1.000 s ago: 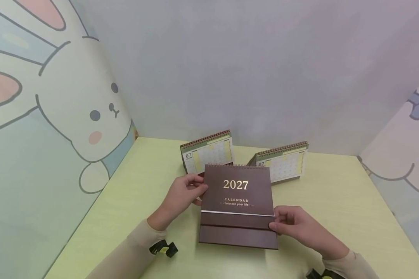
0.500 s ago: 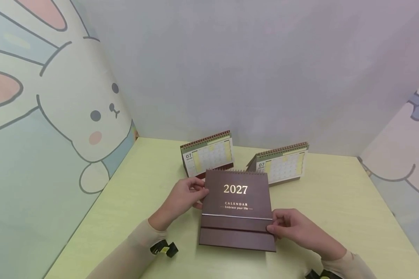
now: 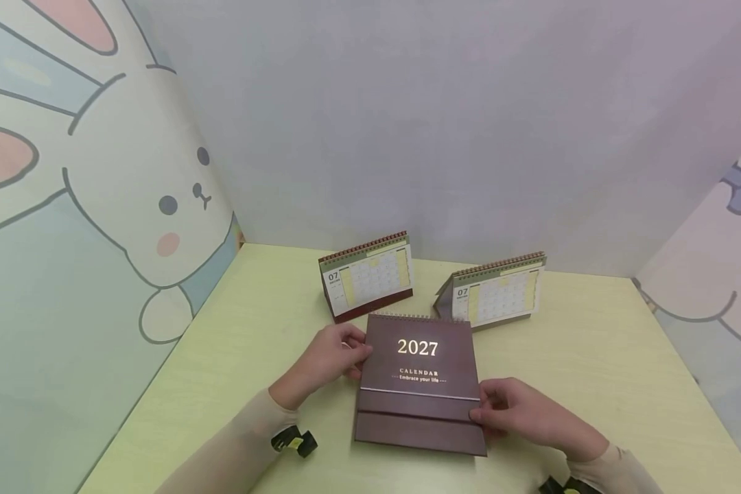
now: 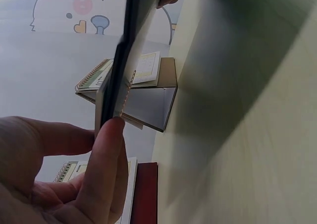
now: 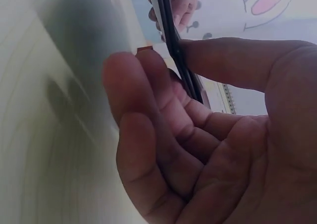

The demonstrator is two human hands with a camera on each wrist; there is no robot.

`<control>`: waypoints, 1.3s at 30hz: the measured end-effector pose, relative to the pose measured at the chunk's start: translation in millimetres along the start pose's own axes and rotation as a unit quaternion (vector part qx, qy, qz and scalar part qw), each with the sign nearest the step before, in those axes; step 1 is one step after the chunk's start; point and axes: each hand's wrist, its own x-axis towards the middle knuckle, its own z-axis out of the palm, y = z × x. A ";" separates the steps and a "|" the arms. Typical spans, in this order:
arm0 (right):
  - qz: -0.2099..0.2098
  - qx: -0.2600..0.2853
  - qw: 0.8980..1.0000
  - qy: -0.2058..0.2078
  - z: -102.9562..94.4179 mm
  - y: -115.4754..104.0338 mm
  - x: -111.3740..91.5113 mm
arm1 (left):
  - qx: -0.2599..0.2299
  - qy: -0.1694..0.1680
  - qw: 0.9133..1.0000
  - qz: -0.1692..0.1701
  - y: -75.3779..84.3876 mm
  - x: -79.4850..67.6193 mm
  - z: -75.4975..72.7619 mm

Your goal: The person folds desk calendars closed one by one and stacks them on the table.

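Note:
A dark brown desk calendar (image 3: 416, 357) with gold "2027" lettering and a spiral binding along its far edge is held flat between both hands. My left hand (image 3: 330, 357) pinches its left edge between thumb and fingers. At the near right edge, my right hand (image 3: 525, 415) pinches it the same way. In the left wrist view the calendar (image 4: 121, 65) appears edge-on, raised above the table with a shadow below. The right wrist view shows the thumb pressing on the calendar's edge (image 5: 173, 45), with several fingers curled beneath.
Two desk calendars stand like tents behind: one with a red base (image 3: 370, 278) at left, one with a grey-brown base (image 3: 500, 295) at right. Both show month pages marked 07. The pale yellow table (image 3: 605, 370) meets a grey back wall (image 3: 432, 137) and side walls with rabbit drawings.
Both hands have brought the brown calendar a little toward me and lower in the head view, so more of the two standing calendars shows. The grips have stayed the same.

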 end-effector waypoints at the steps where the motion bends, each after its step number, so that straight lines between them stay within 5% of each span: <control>1: 0.002 -0.004 1.000 -0.002 0.4 0.3 -0.2 | 0.003 -0.002 1.000 -0.001 -1.3 1.1 0.7; 14: 0.037 -0.055 0.998 0.002 5.8 2.9 -0.2 | 0.069 -0.033 0.997 -0.002 -13.7 6.5 7.8; 39: 0.050 -0.076 0.996 0.004 8.4 8.7 1.3 | 0.098 -0.068 0.993 0.007 -17.9 4.4 12.7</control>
